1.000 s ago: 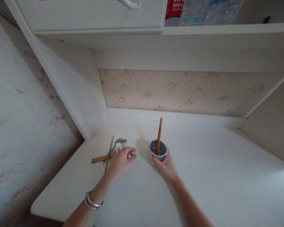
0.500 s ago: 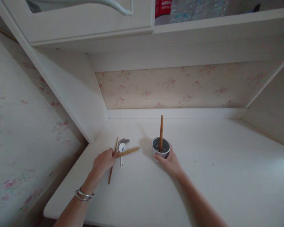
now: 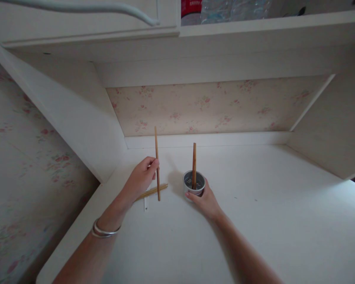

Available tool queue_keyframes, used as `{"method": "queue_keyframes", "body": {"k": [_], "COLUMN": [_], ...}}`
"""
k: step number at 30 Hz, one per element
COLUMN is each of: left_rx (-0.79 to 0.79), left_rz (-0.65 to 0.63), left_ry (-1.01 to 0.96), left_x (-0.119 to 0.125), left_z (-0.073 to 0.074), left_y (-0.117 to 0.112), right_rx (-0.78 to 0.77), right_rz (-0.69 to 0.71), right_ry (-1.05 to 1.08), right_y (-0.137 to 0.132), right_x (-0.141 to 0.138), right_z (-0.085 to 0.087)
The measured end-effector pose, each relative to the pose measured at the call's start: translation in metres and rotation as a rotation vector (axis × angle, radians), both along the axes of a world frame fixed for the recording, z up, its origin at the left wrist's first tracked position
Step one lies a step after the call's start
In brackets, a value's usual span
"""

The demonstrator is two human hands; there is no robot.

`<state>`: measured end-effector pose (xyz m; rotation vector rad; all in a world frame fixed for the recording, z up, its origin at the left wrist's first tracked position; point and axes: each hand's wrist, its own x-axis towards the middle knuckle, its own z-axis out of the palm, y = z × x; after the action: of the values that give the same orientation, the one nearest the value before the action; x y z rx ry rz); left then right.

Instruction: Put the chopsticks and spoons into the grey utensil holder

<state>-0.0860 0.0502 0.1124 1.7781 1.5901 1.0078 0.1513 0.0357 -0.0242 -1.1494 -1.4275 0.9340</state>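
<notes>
My left hand (image 3: 142, 178) pinches one wooden chopstick (image 3: 157, 150) and holds it upright above the white desk (image 3: 254, 221). Under that hand lie a few more chopsticks (image 3: 154, 191) and a white spoon handle (image 3: 146, 204), partly hidden. My right hand (image 3: 204, 202) grips the near side of a small metal cup with a perforated bottom (image 3: 194, 184). A single chopstick (image 3: 194, 162) stands in the cup.
A white side panel (image 3: 77, 118) rises at the left, and floral wallpaper (image 3: 213, 104) backs the desk. Above runs a shelf (image 3: 254, 27) with plastic bottles (image 3: 221, 6) and a cabinet door (image 3: 83, 17). The desk's front left edge (image 3: 68, 240) is near my left forearm.
My left hand closed on one chopstick from the pile and lifted it upright. The right hand stayed on the cup. The camera shifted to the right.
</notes>
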Motion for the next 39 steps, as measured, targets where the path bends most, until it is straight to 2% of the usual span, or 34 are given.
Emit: {"method": "queue_keyframes", "body": {"k": [2, 5, 8, 12, 17, 20, 25, 29, 34, 39], "left_rx": [0.106, 0.233, 0.285, 0.244, 0.229, 0.209, 0.172, 0.152, 0.061, -0.162], "left_rz": [-0.037, -0.09, -0.088, -0.072, -0.045, -0.054, -0.122, -0.118, -0.126, -0.306], "left_ry": [-0.188, -0.347, -0.334, -0.212, -0.069, -0.049, -0.032, -0.064, -0.281, -0.555], "left_x": [0.023, 0.052, 0.073, 0.088, 0.096, 0.099, 0.102, 0.102, 0.096, 0.091], "left_z": [0.013, 0.018, 0.01, -0.015, -0.052, -0.066, -0.073, -0.077, -0.085, -0.092], "left_y": [0.013, 0.032, 0.047, 0.056, 0.056, 0.052, 0.045, 0.044, 0.033, 0.003], "right_rx": [0.008, 0.023, 0.024, 0.02, 0.033, 0.036, 0.048, 0.055, 0.047, 0.037], "right_rz": [0.001, -0.017, -0.005, 0.006, 0.004, 0.001, 0.016, 0.014, 0.008, 0.028], "right_ry": [0.002, -0.015, -0.019, -0.016, -0.021, -0.014, 0.006, -0.007, -0.01, 0.009], "right_y": [0.0, 0.0, 0.0, 0.0, 0.0, 0.0, 0.001, 0.002, 0.002, -0.001], "right_x": [0.0, 0.0, 0.001, 0.001, 0.002, 0.002, 0.002, 0.002, 0.002, 0.001], "right_z": [0.001, 0.003, 0.005, 0.006, 0.007, 0.008, 0.008, 0.004, -0.002, 0.003]}}
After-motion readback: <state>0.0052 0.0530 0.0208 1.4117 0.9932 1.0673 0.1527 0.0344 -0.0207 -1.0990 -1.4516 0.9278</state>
